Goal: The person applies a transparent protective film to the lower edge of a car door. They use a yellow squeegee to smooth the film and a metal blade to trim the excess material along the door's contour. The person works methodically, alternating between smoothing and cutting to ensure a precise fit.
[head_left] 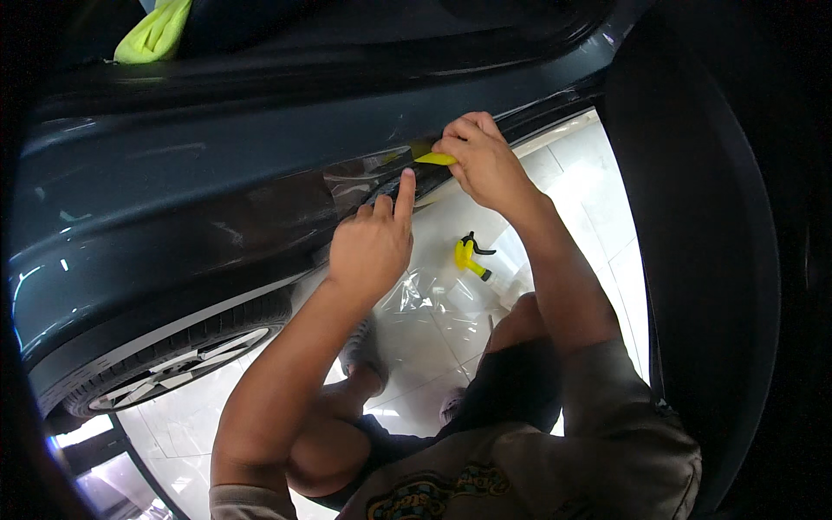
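Note:
My right hand (pixel 485 160) is closed around a small yellow squeegee (pixel 436 159), whose pointed tip meets the lower edge of the dark car body panel (pixel 217 173). Just to the left, my left hand (pixel 375 243) has its index finger stretched out against the panel edge, with the other fingers bent and nothing visible in its grasp. Clear, glossy film (pixel 355 176) with creases lies over the panel beside both hands. The underside of the edge, behind the fingers, is hidden.
A spray bottle with a yellow and black trigger head (pixel 468 256) is on the tiled floor by my knees. A car wheel (pixel 173 368) sits at lower left, an open dark door (pixel 706 251) at right. A yellow-green cloth (pixel 154 35) hangs at upper left.

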`<state>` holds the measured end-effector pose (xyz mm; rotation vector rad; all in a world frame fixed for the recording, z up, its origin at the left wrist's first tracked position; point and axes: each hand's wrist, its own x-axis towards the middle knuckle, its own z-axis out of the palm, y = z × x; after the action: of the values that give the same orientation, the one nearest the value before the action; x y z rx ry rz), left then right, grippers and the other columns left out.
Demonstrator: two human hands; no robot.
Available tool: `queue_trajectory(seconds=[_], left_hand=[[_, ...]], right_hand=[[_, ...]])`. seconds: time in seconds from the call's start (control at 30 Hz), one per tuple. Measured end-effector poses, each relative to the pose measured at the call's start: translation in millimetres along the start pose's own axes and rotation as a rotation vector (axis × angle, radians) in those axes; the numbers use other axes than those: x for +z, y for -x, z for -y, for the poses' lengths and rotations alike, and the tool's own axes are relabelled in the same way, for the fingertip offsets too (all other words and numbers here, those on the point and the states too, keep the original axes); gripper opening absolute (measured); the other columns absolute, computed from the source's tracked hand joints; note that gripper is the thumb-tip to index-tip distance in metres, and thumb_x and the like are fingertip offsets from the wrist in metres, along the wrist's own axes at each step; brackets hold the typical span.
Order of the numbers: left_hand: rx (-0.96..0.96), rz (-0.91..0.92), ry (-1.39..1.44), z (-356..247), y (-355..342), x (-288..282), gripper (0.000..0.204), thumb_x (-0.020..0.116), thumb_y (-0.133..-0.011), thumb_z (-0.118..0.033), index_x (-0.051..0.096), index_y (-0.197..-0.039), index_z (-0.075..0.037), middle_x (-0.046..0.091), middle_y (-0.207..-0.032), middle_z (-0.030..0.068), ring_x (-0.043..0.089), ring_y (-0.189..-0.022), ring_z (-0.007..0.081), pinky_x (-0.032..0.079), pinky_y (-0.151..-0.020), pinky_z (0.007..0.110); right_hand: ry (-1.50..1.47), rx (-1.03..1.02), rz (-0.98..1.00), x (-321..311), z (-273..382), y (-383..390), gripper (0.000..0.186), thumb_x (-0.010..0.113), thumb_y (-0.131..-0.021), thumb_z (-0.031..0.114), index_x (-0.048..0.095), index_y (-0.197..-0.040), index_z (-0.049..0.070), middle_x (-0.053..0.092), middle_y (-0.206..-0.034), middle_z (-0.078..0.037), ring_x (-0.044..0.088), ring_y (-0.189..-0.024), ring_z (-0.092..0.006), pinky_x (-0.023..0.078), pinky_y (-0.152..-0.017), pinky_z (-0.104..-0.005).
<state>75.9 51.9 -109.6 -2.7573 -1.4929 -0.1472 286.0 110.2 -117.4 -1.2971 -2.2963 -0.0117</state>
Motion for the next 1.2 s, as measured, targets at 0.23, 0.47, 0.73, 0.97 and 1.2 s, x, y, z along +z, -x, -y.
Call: queue_trajectory(seconds=[0.23, 0.47, 0.73, 0.97, 1.2], left_hand=[[-0.153, 0.129, -0.041, 3, -26, 24, 0.064, 0.060, -0.089, -0.028, 0.036, -0.147, -0.015, 0.065, -0.096, 0.0164, 0.070, -0.070, 0.0325, 0.057, -0.060, 0.042], [-0.214, 0.223, 0.002, -6, -34, 8, 0.055, 0.053, -0.093, -0.027, 0.040, -0.145, -0.016, 0.066, -0.101, 0.0184, 0.070, -0.077, 0.0345, 0.057, -0.069, 0.046], [-0.222, 0.234, 0.029, -6, -36, 6, 0.060, 0.057, -0.092, -0.029, 0.035, -0.147, -0.016, 0.065, -0.101, 0.0189, 0.069, -0.077, 0.0356, 0.057, -0.069, 0.048], [-0.229, 0.261, 0.043, -5, -36, 6, 0.060, 0.057, -0.092, -0.028, 0.035, -0.145, -0.015, 0.064, -0.103, 0.0206, 0.069, -0.077, 0.0368, 0.057, -0.067, 0.049], [-0.202, 0.242, 0.086, -5, -38, 6, 0.061, 0.058, -0.091, -0.030, 0.034, -0.146, -0.015, 0.064, -0.101, 0.0206, 0.069, -0.075, 0.0389, 0.057, -0.067, 0.050]], right_hand=[[0.142, 0.043, 0.017, 17, 9, 10, 0.030, 0.066, -0.076, 0.001, 0.069, -0.105, 0.008, 0.057, -0.117, -0.010, 0.039, -0.130, -0.0326, 0.037, -0.108, -0.0438], [-0.706, 0.828, -0.580, 29, -5, 6, 0.029, 0.054, -0.092, 0.017, 0.055, -0.112, -0.004, 0.059, -0.107, -0.027, 0.058, -0.105, -0.0420, 0.045, -0.091, -0.0469], [-0.150, 0.984, -0.820, 4, -75, -35, 0.030, 0.050, -0.090, 0.012, 0.049, -0.107, -0.013, 0.057, -0.102, -0.034, 0.058, -0.095, -0.0477, 0.048, -0.082, -0.0521], [0.069, 0.873, -0.451, -1, -64, -43, 0.030, 0.054, -0.086, 0.013, 0.055, -0.101, -0.013, 0.058, -0.103, -0.033, 0.063, -0.089, -0.0430, 0.054, -0.082, -0.0461], [0.198, 1.006, -0.355, -3, -127, -45, 0.033, 0.056, -0.086, 0.018, 0.063, -0.095, -0.013, 0.066, -0.094, -0.031, 0.066, -0.093, -0.0407, 0.054, -0.084, -0.0452]])
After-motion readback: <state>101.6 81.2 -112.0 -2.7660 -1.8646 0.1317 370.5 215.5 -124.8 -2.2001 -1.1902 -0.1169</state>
